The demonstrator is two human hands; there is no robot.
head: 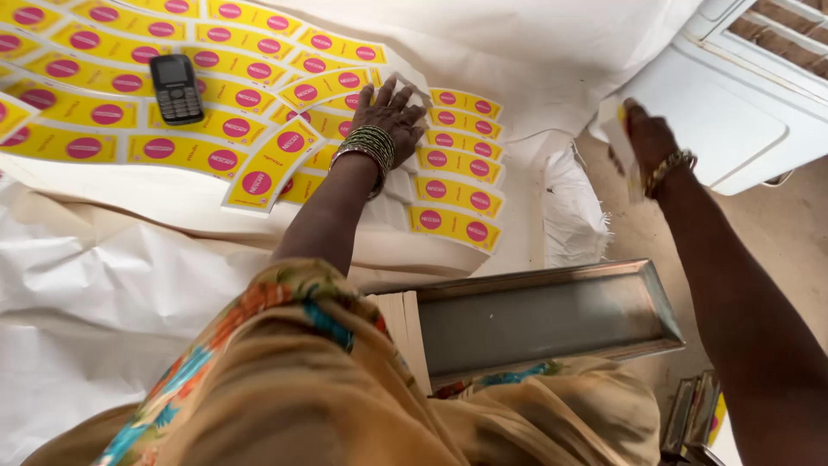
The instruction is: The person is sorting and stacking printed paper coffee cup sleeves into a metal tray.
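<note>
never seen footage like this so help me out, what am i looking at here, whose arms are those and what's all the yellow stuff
One picture, from a camera worn on a person's head, looking down at their own two bare arms. The left hand, bangles on the wrist, presses flat on rows of yellow labels with pink circles spread over a white cloth. A small black phone lies on the labels. The right hand has a grip on a pale, blurred piece, perhaps a label, near a white appliance. A metal tray sits by the lap.
</note>
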